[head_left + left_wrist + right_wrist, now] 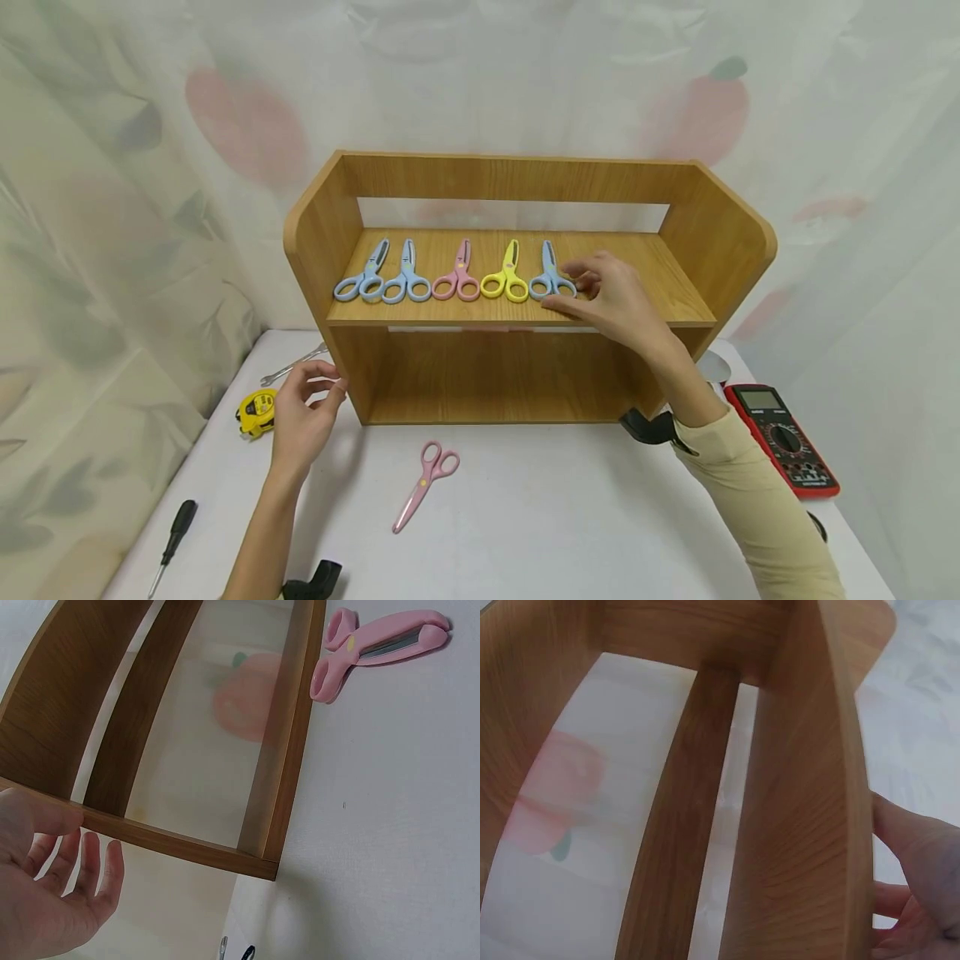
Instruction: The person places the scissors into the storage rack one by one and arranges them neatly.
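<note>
My right hand (618, 300) reaches onto the upper shelf board and pinches the handle of the rightmost blue scissors (548, 271), thumb at the front and fingers behind. To their left lie yellow scissors (510, 271), pink scissors (461, 271) and two more pairs of blue scissors (408, 271), all with blades pointing back. In the right wrist view the board hides the fingertips. Loosely bent and holding nothing, my left hand (306, 412) is at the left side panel of the wooden shelf (495, 312), thumb close to its edge. Another pair of pink scissors (426, 486) lies on the table in front.
Left of the shelf are a yellow tape measure (257, 413), a wrench (294, 364) and a black-handled screwdriver (174, 542). A red multimeter (783, 439) lies on the right, beside my right forearm. A patterned curtain (480, 75) hangs behind the white table (540, 517).
</note>
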A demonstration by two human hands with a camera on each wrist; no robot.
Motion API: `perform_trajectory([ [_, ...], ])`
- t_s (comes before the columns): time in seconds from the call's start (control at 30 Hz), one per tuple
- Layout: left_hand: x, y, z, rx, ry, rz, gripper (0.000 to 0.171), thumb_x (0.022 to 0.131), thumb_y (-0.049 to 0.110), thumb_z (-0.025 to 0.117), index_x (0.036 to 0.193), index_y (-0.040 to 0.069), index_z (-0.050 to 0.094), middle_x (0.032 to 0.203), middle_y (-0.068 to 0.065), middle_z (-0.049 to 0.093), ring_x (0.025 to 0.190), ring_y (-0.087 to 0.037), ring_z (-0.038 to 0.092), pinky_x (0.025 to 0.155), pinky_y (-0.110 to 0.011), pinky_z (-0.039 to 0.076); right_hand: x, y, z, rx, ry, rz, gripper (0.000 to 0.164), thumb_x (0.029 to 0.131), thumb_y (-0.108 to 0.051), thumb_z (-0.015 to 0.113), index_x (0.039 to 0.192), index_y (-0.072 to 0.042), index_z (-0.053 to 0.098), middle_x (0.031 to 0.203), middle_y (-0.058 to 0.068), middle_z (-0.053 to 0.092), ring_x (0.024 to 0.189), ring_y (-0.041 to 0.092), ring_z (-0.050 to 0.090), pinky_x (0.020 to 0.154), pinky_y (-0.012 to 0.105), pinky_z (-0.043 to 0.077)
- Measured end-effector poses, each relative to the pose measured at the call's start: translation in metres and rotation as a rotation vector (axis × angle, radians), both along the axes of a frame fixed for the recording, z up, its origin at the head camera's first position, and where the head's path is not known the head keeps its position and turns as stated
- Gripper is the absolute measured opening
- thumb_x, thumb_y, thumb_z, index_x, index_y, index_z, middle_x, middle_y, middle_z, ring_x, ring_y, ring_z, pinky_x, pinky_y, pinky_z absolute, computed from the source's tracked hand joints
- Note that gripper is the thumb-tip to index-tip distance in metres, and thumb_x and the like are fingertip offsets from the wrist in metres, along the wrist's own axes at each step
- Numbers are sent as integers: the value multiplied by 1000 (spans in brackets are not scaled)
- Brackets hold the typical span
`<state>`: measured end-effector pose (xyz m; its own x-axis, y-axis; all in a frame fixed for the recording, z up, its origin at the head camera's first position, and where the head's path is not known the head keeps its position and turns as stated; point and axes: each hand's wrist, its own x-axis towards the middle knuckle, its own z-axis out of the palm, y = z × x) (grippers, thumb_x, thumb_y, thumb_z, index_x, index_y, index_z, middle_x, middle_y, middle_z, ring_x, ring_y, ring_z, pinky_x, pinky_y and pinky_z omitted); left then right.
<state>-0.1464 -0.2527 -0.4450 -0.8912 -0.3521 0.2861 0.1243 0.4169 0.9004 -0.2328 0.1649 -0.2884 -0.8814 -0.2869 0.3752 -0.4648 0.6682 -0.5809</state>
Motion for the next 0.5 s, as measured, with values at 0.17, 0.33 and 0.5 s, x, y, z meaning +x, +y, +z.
perform_trajectory([
  [0.17, 1, 0, -1, 5, -1, -2, 30, 100, 3, 75, 128, 5, 63, 121, -6, 67, 98, -3, 65, 75, -12, 55, 13, 4, -2, -61, 33, 35, 55, 89, -25, 92, 133, 0, 72, 119, 17, 68, 100, 30, 69, 82, 21, 52],
  [0.33, 2, 1, 1, -3, -8, -1, 29, 101, 4, 74, 127, 5, 63, 120, -6, 66, 100, -5, 65, 76, -12, 55, 31, 1, -14, -176, 178, 116, 46, 86, -10, 92, 127, 2, 74, 116, 16, 71, 95, 24, 70, 79, 12, 54],
  [0.5, 1, 1, 1, 0, -5, 2, 28, 101, 4, 74, 126, 6, 63, 117, -3, 66, 99, -5, 66, 76, -13, 55, 52, -18, -35, -217, 269, 234, 41, 83, -4, 92, 121, -3, 76, 109, 8, 74, 87, 18, 67, 78, 15, 54],
])
